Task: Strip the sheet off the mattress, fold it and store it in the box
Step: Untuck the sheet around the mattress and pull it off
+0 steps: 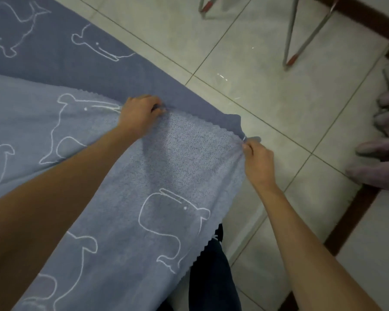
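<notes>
Two bare hands hold the blue whale-print sheet along its scalloped edge. We record the left hand with fingers curled tight round that edge, and the right hand pinching the corner between thumb and fingers. The paler layer they hold lies over a darker layer of the same sheet, which is spread flat beside the tiled floor. Greyish slippers and metal legs stand well apart, at right.

Matt, knitted cloth sheet; glossy tiled floor.
</notes>
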